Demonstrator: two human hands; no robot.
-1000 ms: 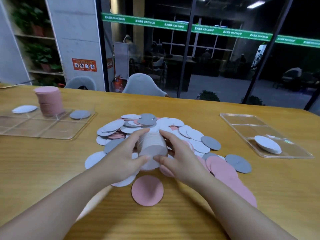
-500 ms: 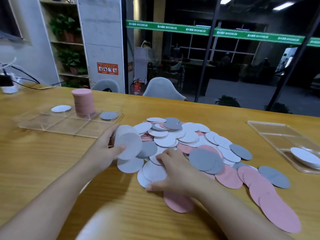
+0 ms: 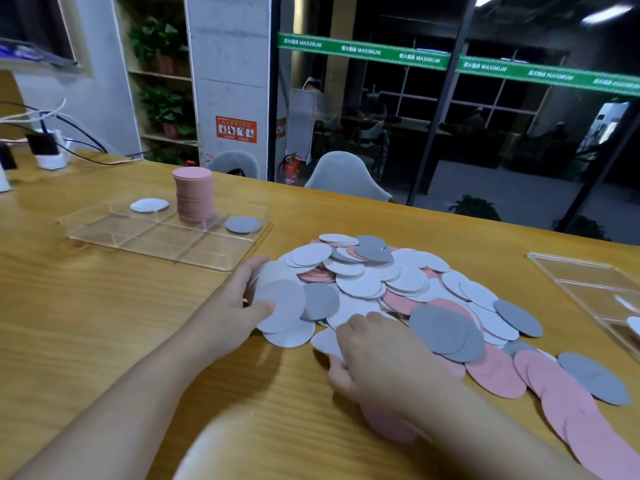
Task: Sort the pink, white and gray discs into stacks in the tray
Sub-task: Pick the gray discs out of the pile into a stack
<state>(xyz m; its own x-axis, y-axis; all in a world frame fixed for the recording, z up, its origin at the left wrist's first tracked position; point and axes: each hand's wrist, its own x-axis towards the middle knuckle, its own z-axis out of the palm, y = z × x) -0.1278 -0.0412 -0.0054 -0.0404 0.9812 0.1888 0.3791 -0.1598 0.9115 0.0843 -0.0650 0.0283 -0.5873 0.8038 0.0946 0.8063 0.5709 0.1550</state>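
Our left hand (image 3: pixel 239 299) grips white disc stack (image 3: pixel 280 304) at mixed disc pile (image 3: pixel 398 289) edge; right hand (image 3: pixel 374 355) pinches white disc (image 3: pixel 325 341) there; hands apart.

- A long wooden table (image 3: pixel 86 306) fills the near part of the room.
- Two pale gray chairs (image 3: pixel 343 176) stand behind its far edge.
- A gray pillar (image 3: pixel 228 64) has an orange sign (image 3: pixel 236 129) stuck on it.
- Shelves with green plants (image 3: pixel 161 74) are on the left.
- Big glass walls with a green stripe (image 3: pixel 363 50) show a dark room beyond, maybe with people sitting.
- A red fire extinguisher (image 3: pixel 292 169) stands by the glass.
- Long lights (image 3: pixel 604 13) glow on the ceiling.
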